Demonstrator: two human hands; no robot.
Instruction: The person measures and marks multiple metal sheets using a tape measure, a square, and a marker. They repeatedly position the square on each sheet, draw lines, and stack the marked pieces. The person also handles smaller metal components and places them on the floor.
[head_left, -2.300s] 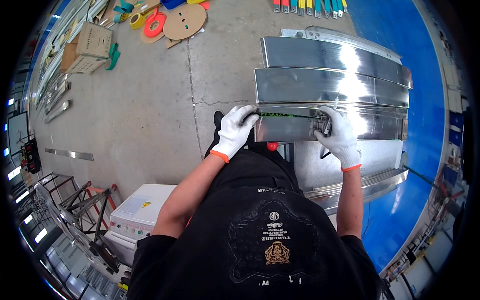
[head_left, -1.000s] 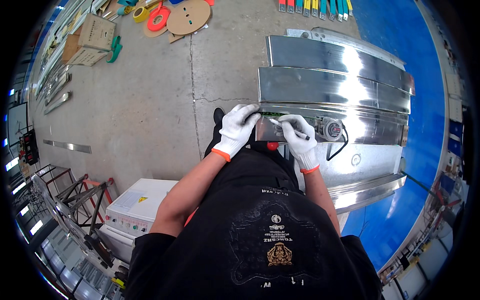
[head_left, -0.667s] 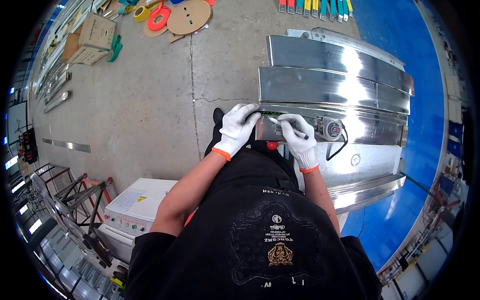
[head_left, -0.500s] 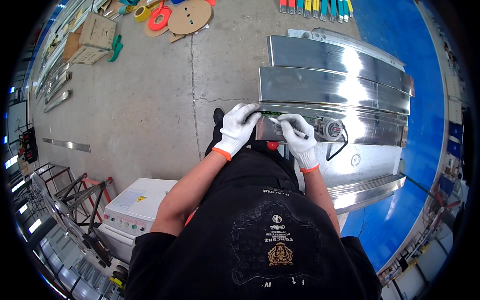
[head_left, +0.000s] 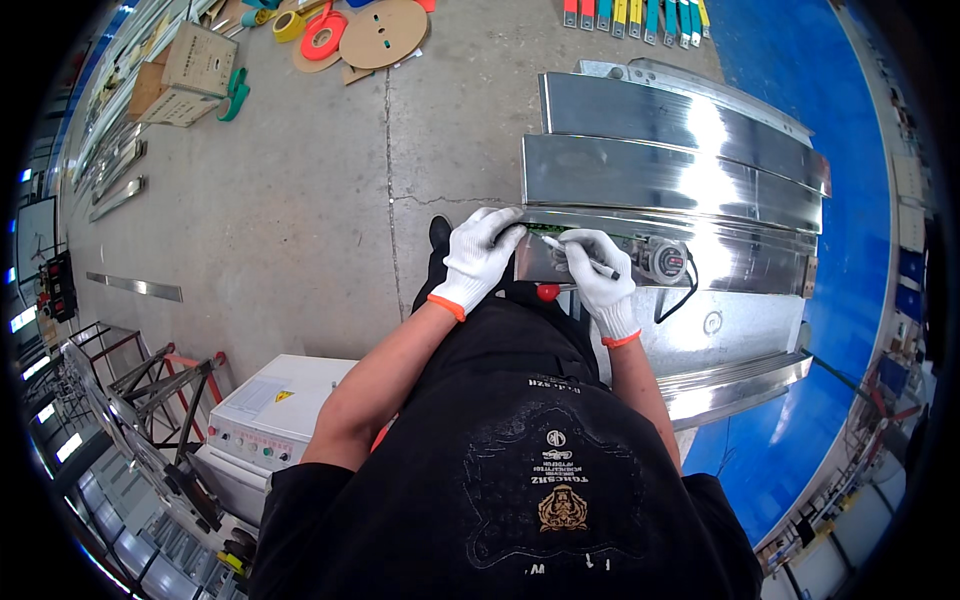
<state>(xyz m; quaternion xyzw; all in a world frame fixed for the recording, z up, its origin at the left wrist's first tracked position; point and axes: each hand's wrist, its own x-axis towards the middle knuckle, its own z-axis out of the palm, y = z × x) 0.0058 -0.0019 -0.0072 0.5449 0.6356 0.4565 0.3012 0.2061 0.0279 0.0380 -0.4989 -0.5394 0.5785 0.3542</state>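
Observation:
My left hand, in a white knit glove with an orange cuff, is closed at the left end of a shiny metal panel, fingers pinching the end of a tape measure's blade. The tape measure, silver-grey with a black strap, lies farther right on the same panel, its blade drawn out leftward along it. My right hand, gloved alike, grips a white marker pen with a dark end. The pen slants with its tip toward the blade; whether it touches the metal I cannot tell.
More shiny metal panels lie side by side beyond my hands. A red ball knob sits just below the panel's near edge. A white control box stands at the left. Tape rolls and a cardboard disc lie on the far floor.
The whole view has shifted very slightly. Both hands, the marker pen and the tape measure keep practically the same places on the panel.

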